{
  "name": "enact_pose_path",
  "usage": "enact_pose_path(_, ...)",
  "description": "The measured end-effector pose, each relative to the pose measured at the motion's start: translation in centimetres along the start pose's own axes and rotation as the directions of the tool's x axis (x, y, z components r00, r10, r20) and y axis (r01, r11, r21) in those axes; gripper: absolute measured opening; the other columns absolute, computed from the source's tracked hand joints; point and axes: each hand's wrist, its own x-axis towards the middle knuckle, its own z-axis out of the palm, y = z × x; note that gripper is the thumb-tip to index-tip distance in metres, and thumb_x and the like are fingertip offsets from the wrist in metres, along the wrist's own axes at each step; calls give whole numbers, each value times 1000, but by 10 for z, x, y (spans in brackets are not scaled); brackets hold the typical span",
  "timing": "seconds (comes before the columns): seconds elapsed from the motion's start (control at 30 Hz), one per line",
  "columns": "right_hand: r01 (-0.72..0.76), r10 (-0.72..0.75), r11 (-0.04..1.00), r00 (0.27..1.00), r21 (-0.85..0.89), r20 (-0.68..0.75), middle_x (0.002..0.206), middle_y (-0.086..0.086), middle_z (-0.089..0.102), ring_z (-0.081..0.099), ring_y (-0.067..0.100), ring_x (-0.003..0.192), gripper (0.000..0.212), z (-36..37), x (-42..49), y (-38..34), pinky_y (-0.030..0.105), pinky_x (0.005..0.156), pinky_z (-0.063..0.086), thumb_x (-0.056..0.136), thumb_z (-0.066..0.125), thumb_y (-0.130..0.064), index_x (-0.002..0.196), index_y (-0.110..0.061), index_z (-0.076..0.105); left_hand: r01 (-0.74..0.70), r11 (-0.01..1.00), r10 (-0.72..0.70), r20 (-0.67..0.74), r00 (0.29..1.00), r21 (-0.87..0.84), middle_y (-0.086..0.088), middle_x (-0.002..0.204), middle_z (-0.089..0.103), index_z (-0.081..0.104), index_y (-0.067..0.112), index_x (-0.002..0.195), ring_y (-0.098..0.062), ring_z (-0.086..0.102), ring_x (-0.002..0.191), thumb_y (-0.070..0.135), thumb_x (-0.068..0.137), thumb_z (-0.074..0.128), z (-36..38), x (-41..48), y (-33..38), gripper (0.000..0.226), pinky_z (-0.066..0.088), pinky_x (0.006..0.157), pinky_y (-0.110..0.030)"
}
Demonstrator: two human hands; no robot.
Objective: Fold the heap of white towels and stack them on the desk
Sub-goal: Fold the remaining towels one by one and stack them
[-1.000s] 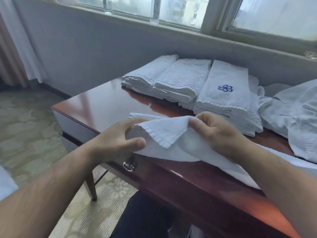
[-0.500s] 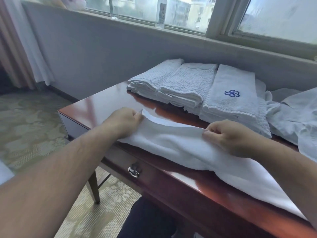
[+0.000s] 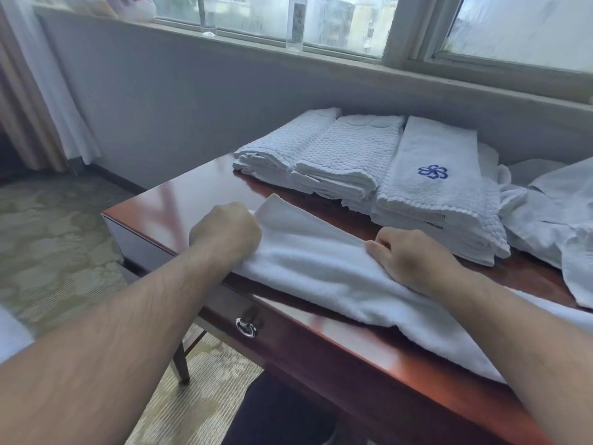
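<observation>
The left hand is curled into a fist on the left end of a long white towel. Its fingers are tucked under and grip the cloth just below a corner that sticks up past the knuckles. The right hand is curled too, thumb and fingers pinching the far edge of the same towel further to the right. The towel lies lengthwise along the near edge of the glossy red-brown table. It runs from near the left corner, under the right forearm and on towards the right. Its near side reaches the very edge, above a drawer front with a metal ring pull.

Along the far edge, by the wall, three stacks of folded towels sit side by side and touching. There is a waffle-weave stack on the left and a second waffle-weave stack in the middle. On the right is a terry stack whose top towel bears a blue flower emblem. Just beside that, towards the right edge, lies the heap of unfolded white towels, rumpled and spilling towards the near side.

On the windowsill above the table stand a clear bottle and, left of it, another clear vessel cut off by the top of the view. A pale curtain hangs at the far left, and patterned carpet covers the floor beside the left edge
</observation>
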Motion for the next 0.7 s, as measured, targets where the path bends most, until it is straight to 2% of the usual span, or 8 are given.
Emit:
enact_pose_path(0.1,18,-20,998,1000,66,23,80,-9,65,61,17,81,32,2,3,5,38,74,50,99,47,-52,84,-27,60,21,998,-22,15,1000,59,-12,117,64,61,16,109,-32,52,90,21,92,39,-1,-3,3,28,41,77,-35)
enact_pose_path(0.27,110,-106,994,981,16,-160,72,-12,55,54,20,72,30,3,5,8,36,64,40,101,40,-53,87,-30,52,44,995,-44,-3,999,95,-12,120,64,61,19,109,-29,46,86,21,94,35,-7,-19,-1,30,35,74,-36)
enact_pose_path(0.4,39,-40,999,997,-19,-63,74,-12,60,55,9,70,41,5,9,7,35,62,43,97,42,-62,77,-30,55,29,998,-23,-100,995,60,-15,116,62,51,15,104,-31,47,87,19,96,35,-7,-26,-1,19,35,73,-38)
enact_pose_path(0.47,38,-36,999,998,32,-61,75,-12,64,59,10,73,34,7,9,9,36,66,49,96,44,-56,78,-30,58,-81,997,79,-224,971,3,-12,119,56,48,14,113,-34,47,99,16,95,38,-2,-33,-2,21,36,78,-42)
enact_pose_path(0.53,80,-74,993,995,88,-65,81,-10,67,60,14,77,25,8,9,10,37,71,50,98,46,-47,84,-30,58,-283,959,277,-286,917,21,-7,128,51,49,19,127,-31,42,116,15,93,46,7,-47,-1,35,34,91,-45)
enact_pose_path(0.6,136,-117,981,983,136,-140,84,-10,64,57,18,79,20,8,11,7,39,73,48,101,45,-45,92,-30,56,-410,910,413,-198,889,57,-1,140,46,48,27,137,-27,37,129,24,96,48,15,-62,3,41,32,102,-44)
enact_pose_path(0.67,148,-121,981,972,123,-201,84,-9,59,52,20,80,19,7,14,4,38,73,44,102,46,-46,96,-31,55,-404,911,410,-62,910,85,1,153,36,41,34,146,-25,29,140,38,101,41,23,-69,4,46,26,111,-43)
enact_pose_path(0.7,122,-104,988,980,93,-172,84,-8,60,53,20,81,21,6,16,2,37,72,45,101,47,-49,95,-31,56,-386,916,389,-4,921,112,1,159,29,37,36,149,-25,24,144,42,102,36,25,-69,2,48,23,114,-42)
